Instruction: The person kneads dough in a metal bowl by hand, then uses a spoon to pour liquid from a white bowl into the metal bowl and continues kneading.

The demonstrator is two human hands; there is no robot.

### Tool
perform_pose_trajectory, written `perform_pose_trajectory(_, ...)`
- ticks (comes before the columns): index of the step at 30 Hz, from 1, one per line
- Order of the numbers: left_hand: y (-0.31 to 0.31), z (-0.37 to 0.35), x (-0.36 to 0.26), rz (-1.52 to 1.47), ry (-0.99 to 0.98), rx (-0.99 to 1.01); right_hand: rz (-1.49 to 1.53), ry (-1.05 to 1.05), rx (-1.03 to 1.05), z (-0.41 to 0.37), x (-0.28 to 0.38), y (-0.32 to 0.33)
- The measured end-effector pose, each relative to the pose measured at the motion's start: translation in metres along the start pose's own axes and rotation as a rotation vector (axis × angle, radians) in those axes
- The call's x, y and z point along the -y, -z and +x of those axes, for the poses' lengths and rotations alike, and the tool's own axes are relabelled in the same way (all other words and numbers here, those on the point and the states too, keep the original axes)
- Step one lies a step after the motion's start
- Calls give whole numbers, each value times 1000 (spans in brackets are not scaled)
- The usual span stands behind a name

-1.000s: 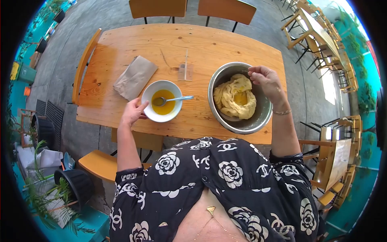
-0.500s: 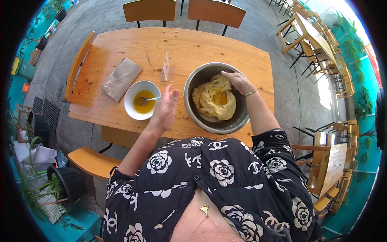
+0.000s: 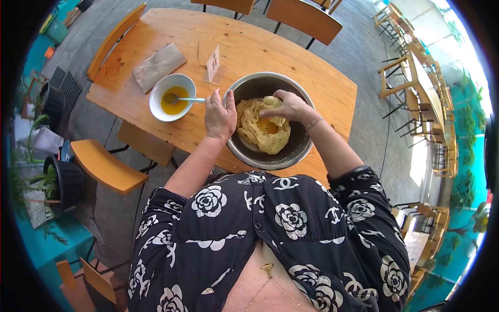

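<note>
A large metal bowl [image 3: 304,151] on the wooden table holds pale yellow dough [image 3: 270,139] with a pool of yellow liquid in its hollow. Inside the bowl, my right hand [image 3: 289,107] has its fingers curled round a raised fold of the dough. My left hand [image 3: 220,115] is at the bowl's left rim, fingers apart and pointing up, with the palm toward the metal. To its left, a white bowl [image 3: 156,111] contains yellow liquid and a spoon [image 3: 192,99], whose handle reaches toward my left hand.
A folded brown paper [image 3: 158,66] lies behind the white bowl on the wooden table [image 3: 249,44]. A small clear stand with a card [image 3: 213,63] is behind the metal bowl's left side. Chairs [image 3: 304,21] surround the table.
My left hand has moved right to the metal bowl's rim. My right hand has gone from the dough's far edge in over it and closed on a fold. The view has shifted and turned.
</note>
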State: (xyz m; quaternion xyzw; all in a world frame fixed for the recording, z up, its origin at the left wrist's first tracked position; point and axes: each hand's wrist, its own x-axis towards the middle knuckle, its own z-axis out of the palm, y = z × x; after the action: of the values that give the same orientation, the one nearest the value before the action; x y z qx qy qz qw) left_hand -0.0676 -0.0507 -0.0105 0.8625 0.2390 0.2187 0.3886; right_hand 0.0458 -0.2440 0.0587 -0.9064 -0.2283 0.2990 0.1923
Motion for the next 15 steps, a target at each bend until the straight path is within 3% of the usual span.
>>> perform_pose_trajectory(2,-3,3,4,45,9,1,-207,35,-31,-41,28,7)
perform_pose_trajectory(5,1,3,-3,97,35,30,-413,344,-101,-65,18,-9)
perform_pose_trajectory(6,3,3,-7,112,46,42,-417,342,-40,-71,21,-16)
perform_pose_trajectory(10,3,-2,-9,137,-79,13,-635,533,-57,-73,12,-52)
perform_pose_trajectory(15,3,-4,-8,134,-150,2,-705,546,-230,-58,6,-89)
